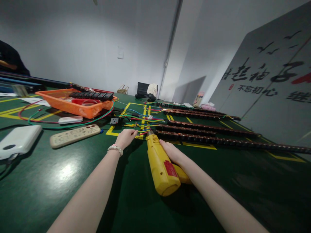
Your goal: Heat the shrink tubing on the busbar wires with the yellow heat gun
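A yellow heat gun (159, 165) with a red label is in my right hand (170, 151), whose fingers wrap its handle and are partly hidden by the body. Its metal nozzle points away from me at thin coloured wires (143, 132). Close to the left of the nozzle, my left hand (126, 137) is closed and pinches the ends of these wires. Long dark strips with copper-coloured edges (194, 135) run from the wires off to the right. More coloured wires lie bunched just beyond both hands.
On the left stand an orange basket (85, 110) holding black sockets, a beige power strip (75, 136) and a white device (20, 140). A small black socket (114, 121) lies near my left hand. Yellow tape marks the green table (73, 197). A person (12, 60) is at far left.
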`<state>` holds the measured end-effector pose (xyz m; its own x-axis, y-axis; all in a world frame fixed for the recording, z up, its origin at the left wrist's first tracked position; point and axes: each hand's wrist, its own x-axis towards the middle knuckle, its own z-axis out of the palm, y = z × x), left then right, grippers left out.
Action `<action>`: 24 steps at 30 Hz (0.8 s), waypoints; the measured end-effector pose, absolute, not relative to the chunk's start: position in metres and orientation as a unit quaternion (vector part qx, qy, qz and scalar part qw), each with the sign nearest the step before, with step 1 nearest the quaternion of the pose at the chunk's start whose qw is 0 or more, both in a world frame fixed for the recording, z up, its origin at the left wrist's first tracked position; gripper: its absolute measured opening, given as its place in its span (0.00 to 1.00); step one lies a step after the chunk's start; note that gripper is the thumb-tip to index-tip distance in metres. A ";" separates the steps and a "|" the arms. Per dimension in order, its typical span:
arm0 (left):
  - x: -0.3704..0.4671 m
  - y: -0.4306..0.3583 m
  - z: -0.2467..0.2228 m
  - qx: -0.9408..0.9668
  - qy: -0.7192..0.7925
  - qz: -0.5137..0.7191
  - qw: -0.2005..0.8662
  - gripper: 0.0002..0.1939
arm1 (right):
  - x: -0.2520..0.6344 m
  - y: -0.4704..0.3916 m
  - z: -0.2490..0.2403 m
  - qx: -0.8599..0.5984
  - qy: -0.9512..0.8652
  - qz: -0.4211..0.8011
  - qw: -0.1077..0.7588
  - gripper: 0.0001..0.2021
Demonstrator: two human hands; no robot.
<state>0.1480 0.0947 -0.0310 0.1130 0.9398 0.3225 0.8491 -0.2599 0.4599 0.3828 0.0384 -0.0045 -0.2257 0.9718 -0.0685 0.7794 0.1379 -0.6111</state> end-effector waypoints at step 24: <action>0.149 0.092 -0.029 0.746 0.602 0.271 0.084 0.23 | 0.352 0.029 0.003 -0.597 -0.740 0.281 0.132 0.33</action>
